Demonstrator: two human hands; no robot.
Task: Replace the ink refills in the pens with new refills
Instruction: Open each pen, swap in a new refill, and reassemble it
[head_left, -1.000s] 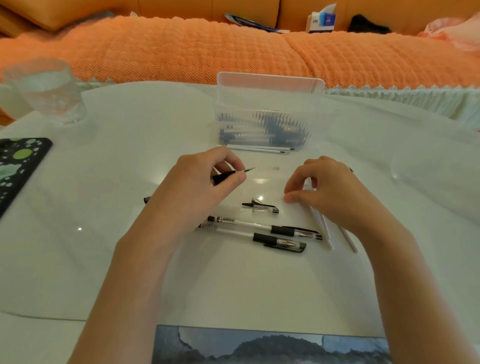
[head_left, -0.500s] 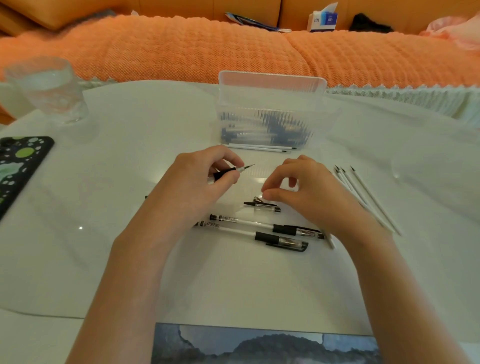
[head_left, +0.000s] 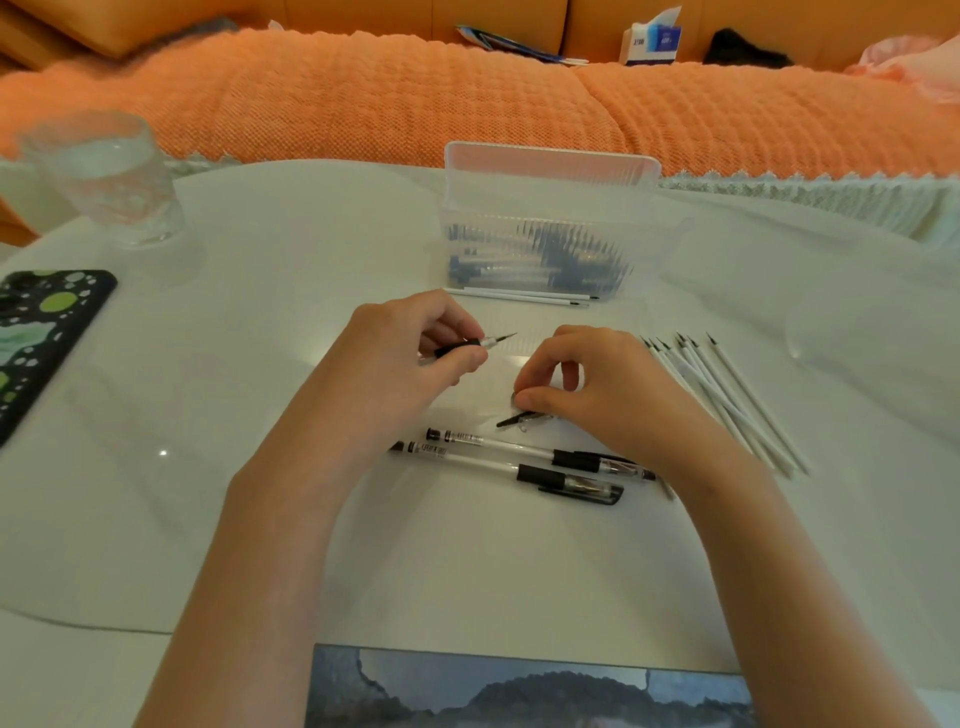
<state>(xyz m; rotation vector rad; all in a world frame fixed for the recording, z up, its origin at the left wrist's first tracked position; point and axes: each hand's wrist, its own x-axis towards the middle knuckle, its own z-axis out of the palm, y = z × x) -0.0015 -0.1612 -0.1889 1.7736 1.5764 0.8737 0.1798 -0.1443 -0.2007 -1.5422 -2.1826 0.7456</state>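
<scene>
Nearest you, a dark picture (head_left: 519, 686) lies at the front edge of the table (head_left: 260, 545), between your forearms. Just past it, two capped pens (head_left: 467, 459) lie side by side, caps to your right, running under your right wrist. Beyond them a loose cap (head_left: 519, 419) rests on the table. Your right hand (head_left: 597, 389) sits over its right end, thumb and forefinger drawn together just above it; whether they actually pinch the cap cannot be told. To its left, your left hand (head_left: 395, 364) is curled round an uncapped pen (head_left: 467, 345), thumb and forefinger clamped on the black grip. Its metal tip points right toward the other hand without touching it. On your right, a bundle of white refills (head_left: 727, 400) lies fanned on the table, tips away from you, just beside your right hand. Farther back, two more refills (head_left: 524, 295) lie along the front of a clear plastic box (head_left: 550, 171) holding pens. Far left sit a spotted phone case (head_left: 47, 332) and a glass of water (head_left: 104, 176). An orange sofa (head_left: 415, 93) runs behind, with a tissue box (head_left: 652, 41) on it.
</scene>
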